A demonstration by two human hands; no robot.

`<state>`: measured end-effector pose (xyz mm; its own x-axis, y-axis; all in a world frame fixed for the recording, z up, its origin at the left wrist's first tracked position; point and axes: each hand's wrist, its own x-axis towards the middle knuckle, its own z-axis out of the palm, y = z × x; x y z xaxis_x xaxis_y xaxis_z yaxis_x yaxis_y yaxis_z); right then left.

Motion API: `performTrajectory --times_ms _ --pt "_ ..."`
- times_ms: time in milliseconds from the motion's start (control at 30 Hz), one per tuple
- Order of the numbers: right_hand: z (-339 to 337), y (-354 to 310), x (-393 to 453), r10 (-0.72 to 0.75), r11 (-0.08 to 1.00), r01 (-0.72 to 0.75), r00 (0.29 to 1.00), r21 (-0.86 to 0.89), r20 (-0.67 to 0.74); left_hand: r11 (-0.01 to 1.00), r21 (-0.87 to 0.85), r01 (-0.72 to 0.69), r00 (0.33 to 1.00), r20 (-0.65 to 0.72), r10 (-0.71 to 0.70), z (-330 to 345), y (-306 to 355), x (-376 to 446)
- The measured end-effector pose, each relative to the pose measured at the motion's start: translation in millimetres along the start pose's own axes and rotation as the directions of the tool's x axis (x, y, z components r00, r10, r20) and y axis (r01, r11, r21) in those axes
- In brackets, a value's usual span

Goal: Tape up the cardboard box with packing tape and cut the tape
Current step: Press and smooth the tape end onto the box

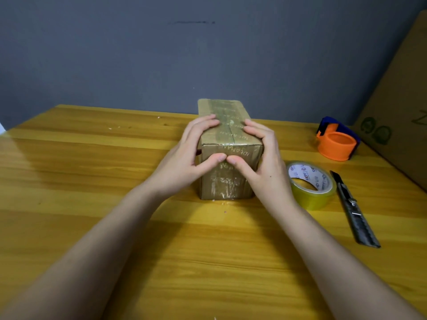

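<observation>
A long brown cardboard box [225, 181] lies on the wooden table, its short end facing me, with shiny clear tape along the top seam and down the near face. My left hand [184, 155] grips the box's near left corner, fingers on top, thumb pressed on the near face. My right hand [265, 158] mirrors it on the right corner. Both thumbs meet at the middle of the near face. A roll of yellowish packing tape [312, 185] lies flat just right of my right wrist. A grey utility knife [353, 209] lies beside the roll.
An orange and blue tape dispenser [337, 142] stands at the back right. A large cardboard sheet [402, 107] leans at the right edge. The wooden table [92, 181] ends at a grey wall behind the box.
</observation>
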<state>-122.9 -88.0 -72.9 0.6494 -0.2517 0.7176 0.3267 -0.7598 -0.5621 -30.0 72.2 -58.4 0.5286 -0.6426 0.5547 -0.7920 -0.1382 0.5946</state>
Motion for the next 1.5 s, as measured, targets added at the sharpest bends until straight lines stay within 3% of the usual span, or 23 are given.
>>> performTrajectory --times_ms 167,333,500,567,733,933,1233,1500 --pt "-8 4 1 -0.039 0.997 0.044 0.995 -0.062 0.093 0.997 -0.081 -0.002 0.998 0.059 0.007 -5 -3 1" --pt "-14 4 0 -0.051 0.983 0.080 0.983 -0.163 0.177 0.998 -0.056 0.004 0.993 0.120 0.003 -6 -5 2" --pt "-18 4 0 -0.031 0.993 0.058 0.970 -0.105 0.240 1.000 -0.021 -0.006 0.990 0.143 0.009 -7 -4 2" --pt "-16 0 0 0.004 1.000 -0.005 0.978 0.003 0.208 0.999 -0.031 0.019 0.995 0.100 -0.016 -3 -2 2" --pt "-5 -5 -1 0.052 0.991 -0.055 0.998 0.118 0.029 0.986 -0.089 0.139 0.967 -0.200 -0.155 15 16 4" --pt "-2 1 -1 0.003 0.999 -0.003 1.000 0.038 -0.005 0.992 -0.013 0.122 0.960 -0.251 -0.121 19 18 4" --pt "-26 7 3 -0.026 0.997 0.042 0.970 -0.062 0.241 0.998 0.043 0.051 0.987 -0.154 -0.044 13 9 1" --pt "-34 9 6 -0.049 0.980 0.111 0.940 -0.166 0.338 0.987 0.160 0.024 0.997 -0.080 -0.011 10 5 -2"
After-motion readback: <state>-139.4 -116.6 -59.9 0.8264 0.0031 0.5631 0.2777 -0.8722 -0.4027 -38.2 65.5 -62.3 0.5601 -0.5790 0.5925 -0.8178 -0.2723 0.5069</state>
